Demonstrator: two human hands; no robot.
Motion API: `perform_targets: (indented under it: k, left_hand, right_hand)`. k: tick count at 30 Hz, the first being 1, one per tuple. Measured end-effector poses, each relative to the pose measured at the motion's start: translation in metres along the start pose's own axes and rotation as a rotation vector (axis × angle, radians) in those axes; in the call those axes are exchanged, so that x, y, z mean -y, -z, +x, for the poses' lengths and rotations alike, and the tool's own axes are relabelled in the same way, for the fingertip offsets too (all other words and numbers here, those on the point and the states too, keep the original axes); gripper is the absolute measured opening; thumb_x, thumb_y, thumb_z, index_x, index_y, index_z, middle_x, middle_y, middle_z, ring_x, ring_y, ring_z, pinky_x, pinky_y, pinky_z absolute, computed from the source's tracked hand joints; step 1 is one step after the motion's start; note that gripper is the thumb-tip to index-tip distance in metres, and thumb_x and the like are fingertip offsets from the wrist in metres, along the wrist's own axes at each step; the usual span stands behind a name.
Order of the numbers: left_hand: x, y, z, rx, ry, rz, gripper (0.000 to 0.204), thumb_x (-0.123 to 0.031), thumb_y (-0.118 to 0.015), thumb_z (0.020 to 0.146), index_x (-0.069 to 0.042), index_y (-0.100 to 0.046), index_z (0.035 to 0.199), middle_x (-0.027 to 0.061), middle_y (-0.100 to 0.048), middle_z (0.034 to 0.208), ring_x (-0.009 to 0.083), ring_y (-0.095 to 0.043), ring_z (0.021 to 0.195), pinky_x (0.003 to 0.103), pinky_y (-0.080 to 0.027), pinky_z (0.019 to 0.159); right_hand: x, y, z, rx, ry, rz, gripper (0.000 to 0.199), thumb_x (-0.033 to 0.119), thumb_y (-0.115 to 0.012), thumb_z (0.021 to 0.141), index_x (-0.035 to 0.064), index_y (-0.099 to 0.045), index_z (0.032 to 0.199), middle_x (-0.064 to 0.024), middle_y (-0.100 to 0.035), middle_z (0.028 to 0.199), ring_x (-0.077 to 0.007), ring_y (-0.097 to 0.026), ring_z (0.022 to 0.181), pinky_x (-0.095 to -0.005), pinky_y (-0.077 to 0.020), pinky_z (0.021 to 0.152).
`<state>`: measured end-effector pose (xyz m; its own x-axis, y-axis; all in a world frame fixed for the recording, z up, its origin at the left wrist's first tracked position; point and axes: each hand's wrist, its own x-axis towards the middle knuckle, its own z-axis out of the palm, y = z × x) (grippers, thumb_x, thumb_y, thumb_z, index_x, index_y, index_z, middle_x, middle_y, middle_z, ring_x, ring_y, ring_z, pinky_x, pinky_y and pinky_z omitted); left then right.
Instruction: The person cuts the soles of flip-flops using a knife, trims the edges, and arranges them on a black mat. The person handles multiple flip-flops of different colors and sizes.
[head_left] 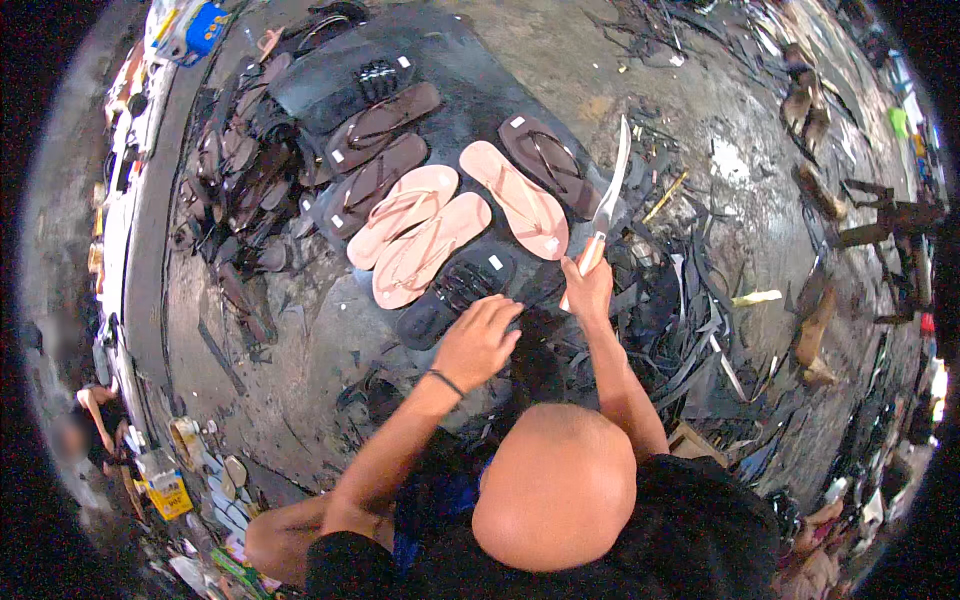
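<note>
My right hand is closed round the orange-and-white handle of a knife. Its long curved blade points away from me. My left hand has its fingers stretched out at the near edge of a black strappy sandal; whether they touch it I cannot tell. Just beyond lie two pink flip-flops side by side. A third pink flip-flop rests to their right, beside a dark brown one. More brown flip-flops lie farther left on a dark sheet.
Dark scraps and sandals are heaped at the left. Black strip offcuts cover the floor to my right. A black metal stand stands at the far right. Another person is at the left edge, near a yellow container.
</note>
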<state>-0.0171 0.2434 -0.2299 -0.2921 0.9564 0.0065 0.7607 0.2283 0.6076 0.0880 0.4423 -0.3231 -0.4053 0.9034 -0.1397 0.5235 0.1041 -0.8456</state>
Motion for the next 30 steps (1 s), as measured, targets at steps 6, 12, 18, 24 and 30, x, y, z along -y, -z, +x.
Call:
perform_targets:
  k: [6,12,18,24,30]
  left_hand:
    - [-0.012,-0.059,0.038,-0.061,0.196,0.142,0.058,-0.014,-0.071,0.081,0.001,-0.051,0.133,0.0183,-0.051,0.136,0.0363,-0.044,0.132,0.043,-0.038,0.113]
    - [0.010,-0.076,0.054,-0.073,0.204,0.325,0.063,-0.026,-0.078,0.079,-0.002,-0.055,0.132,0.0154,-0.050,0.139,0.0343,-0.044,0.132,0.044,-0.042,0.105]
    - [0.008,-0.077,0.068,-0.067,-0.043,0.681,0.037,-0.022,-0.060,0.090,-0.008,-0.058,0.125,0.0101,-0.053,0.135,0.0312,-0.046,0.128,0.046,-0.043,0.101]
    - [0.024,-0.091,0.057,-0.240,0.341,0.550,0.030,-0.018,-0.062,0.085,-0.011,-0.058,0.114,0.0099,-0.052,0.129,0.0330,-0.046,0.125,0.048,-0.039,0.099]
    - [0.009,-0.035,0.037,-0.333,0.299,0.201,0.044,-0.010,-0.085,0.060,-0.010,-0.066,0.100,0.0058,-0.065,0.110,0.0275,-0.057,0.111,0.039,-0.048,0.096]
  right_hand:
    - [0.015,-0.012,0.007,0.016,-0.392,0.457,0.026,0.001,-0.069,0.084,-0.0004,-0.053,0.104,-0.0064,-0.060,0.088,-0.0150,-0.062,0.069,-0.0285,-0.0510,0.060]
    - [0.008,0.004,0.005,0.166,-0.393,0.570,0.030,0.005,-0.070,0.089,-0.0015,-0.055,0.114,-0.0057,-0.064,0.089,-0.0134,-0.062,0.071,-0.0275,-0.0512,0.060]
    - [0.027,0.047,-0.027,0.114,-0.448,0.553,0.028,0.027,-0.060,0.101,0.0030,-0.052,0.112,-0.0036,-0.057,0.075,-0.0114,-0.060,0.062,-0.0288,-0.0517,0.053]
    - [0.034,0.094,-0.095,0.365,-0.236,0.415,0.034,0.027,-0.051,0.104,0.0042,-0.047,0.129,-0.0081,-0.061,0.081,-0.0141,-0.063,0.068,-0.0305,-0.0530,0.059]
    - [0.027,0.125,-0.136,0.624,-0.041,-0.154,0.044,0.026,-0.059,0.097,0.0049,-0.045,0.133,-0.0269,-0.066,0.103,-0.0471,-0.067,0.092,-0.0495,-0.0563,0.071]
